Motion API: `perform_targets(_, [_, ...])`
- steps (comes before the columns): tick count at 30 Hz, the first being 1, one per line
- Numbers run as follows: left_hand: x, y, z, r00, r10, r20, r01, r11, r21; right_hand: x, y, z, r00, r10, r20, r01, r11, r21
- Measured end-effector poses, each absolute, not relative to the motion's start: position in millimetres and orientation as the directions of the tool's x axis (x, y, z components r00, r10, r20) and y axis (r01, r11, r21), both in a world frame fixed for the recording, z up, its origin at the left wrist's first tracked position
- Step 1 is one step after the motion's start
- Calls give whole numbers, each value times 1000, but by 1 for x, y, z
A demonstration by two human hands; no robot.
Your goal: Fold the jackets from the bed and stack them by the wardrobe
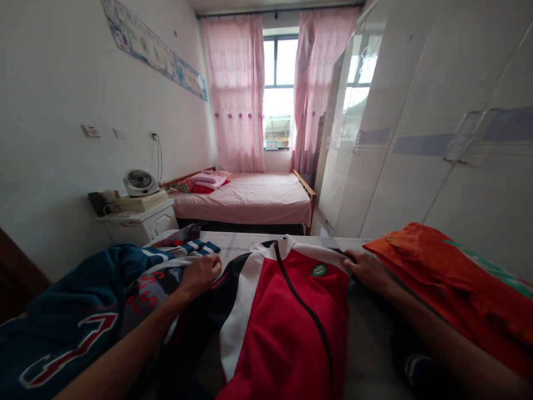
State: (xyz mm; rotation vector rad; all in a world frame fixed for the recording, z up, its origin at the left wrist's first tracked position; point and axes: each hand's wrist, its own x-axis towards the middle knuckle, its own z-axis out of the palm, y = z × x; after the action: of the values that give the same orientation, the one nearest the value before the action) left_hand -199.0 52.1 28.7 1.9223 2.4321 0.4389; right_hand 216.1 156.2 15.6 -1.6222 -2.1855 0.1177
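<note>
A red, white and black zip-up jacket (pixel 297 311) lies front up before me, its black zip closed and a green badge on the chest. My left hand (pixel 202 275) is closed at the upper edge of the jacket's dark sleeve on the left; its fingertips are partly hidden. On the other side, my right hand (pixel 368 271) pinches the jacket near the shoulder, where the dark sleeve starts. Beside my left forearm lie a grey shirt with red lettering (pixel 144 291) and a dark blue garment (pixel 79 294) with a red and white figure. Orange clothing (pixel 441 278) lies beyond my right forearm.
The clothes rest on a pale surface (pixel 233 240). Beyond it stands a bed (pixel 258 194) with pink bedding. A white bedside cabinet (pixel 144 225) with a small fan (pixel 140 182) is at the left, and a tall white wardrobe (pixel 420 183) lines the right.
</note>
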Motion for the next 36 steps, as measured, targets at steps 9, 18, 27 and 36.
perform_targets(9, [-206, 88, 38, -106, 993, 43, 979, 96, 181, 195, 178, 22, -174, 926, 336, 896, 291, -336])
perform_targets(18, [-190, 89, 46, -211, 937, 277, 977, 203, 58, 214, 186, 27, -62, 862, 502, 906, 260, -334])
perform_targets(27, [-192, 88, 56, -204, 891, 405, 978, 203, 46, 162, 169, 29, -68, 821, 568, 907, 288, -308])
perform_targets(36, [-174, -126, 15, 168, 985, 50, 851, -170, 497, 173, -23, 21, -703, 703, 112, 557, 641, -529])
